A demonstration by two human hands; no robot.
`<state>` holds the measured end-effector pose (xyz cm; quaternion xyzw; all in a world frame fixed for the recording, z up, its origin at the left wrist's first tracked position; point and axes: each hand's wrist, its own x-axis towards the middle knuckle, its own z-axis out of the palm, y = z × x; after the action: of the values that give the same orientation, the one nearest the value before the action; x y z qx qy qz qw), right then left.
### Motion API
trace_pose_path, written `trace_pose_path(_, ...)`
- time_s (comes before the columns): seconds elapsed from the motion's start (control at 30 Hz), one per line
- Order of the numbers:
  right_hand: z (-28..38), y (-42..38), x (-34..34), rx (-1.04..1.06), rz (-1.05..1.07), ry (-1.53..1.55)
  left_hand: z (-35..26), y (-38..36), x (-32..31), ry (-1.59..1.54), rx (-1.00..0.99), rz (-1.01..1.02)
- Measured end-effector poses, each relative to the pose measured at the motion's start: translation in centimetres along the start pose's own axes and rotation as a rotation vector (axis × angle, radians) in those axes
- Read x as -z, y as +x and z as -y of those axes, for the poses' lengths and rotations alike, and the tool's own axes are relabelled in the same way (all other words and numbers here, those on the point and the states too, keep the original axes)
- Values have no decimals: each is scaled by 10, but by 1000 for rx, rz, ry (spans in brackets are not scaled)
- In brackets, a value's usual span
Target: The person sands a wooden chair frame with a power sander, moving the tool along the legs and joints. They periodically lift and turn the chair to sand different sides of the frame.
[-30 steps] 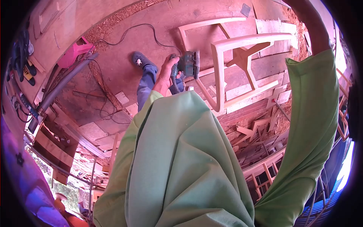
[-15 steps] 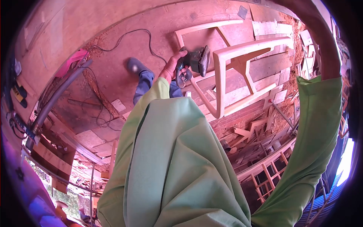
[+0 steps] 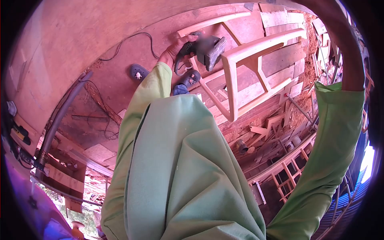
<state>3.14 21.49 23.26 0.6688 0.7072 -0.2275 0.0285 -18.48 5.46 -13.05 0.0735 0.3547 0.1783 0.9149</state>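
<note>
My left hand (image 3: 176,50) is closed around the handle of a dark power sander (image 3: 216,54), whose flat pad faces right. The pad stands close to the front corner of a pale wooden chair frame (image 3: 230,80), overlapping its edge in this view. The frame lies on its side on the floor, its legs and rails reaching to the right. On the right, my right forearm (image 3: 352,68) in a green sleeve stretches up past the top edge; the hand itself is out of view.
A black cord (image 3: 150,38) curves over the floor behind the sander. My feet in dark clogs (image 3: 139,73) stand below it. Loose boards and wood scraps (image 3: 264,130) with sawdust lie at the right. A grey pipe (image 3: 60,116) runs along the left.
My left hand has lifted the sander up and slightly left in view, and its pad has tilted. The whole view has shifted a little, and both clogs now show.
</note>
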Motion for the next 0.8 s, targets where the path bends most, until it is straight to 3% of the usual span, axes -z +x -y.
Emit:
trace_pose_path(0.2, -7, 7, 9, 9, 64, 93, -34, -40, -34, 180, -136, -38)
trace_pose_path(0.3, -4, 3, 13, 13, 58, 44, -29, -56, -83, 444, -433, -172)
trace_pose_path(0.37, -8, 5, 14, -6, 72, 49, -7, -51, -107, 898, -910, -336)
trace_pose_path(0.43, -3, 3, 16, -24, 94, 75, 4, -77, -157, 1105, -907, -508)
trace_pose_path(0.57, -12, 10, 16, -9, 102, 46, 32, -88, -195, 1535, -1012, -440)
trace_pose_path(0.67, -15, 12, 13, 11, 92, 45, 40, -88, -206, 1625, -984, -417)
trace_pose_path(0.8, -14, 9, 15, 16, 87, 75, 13, -84, -195, 1286, -885, -536)
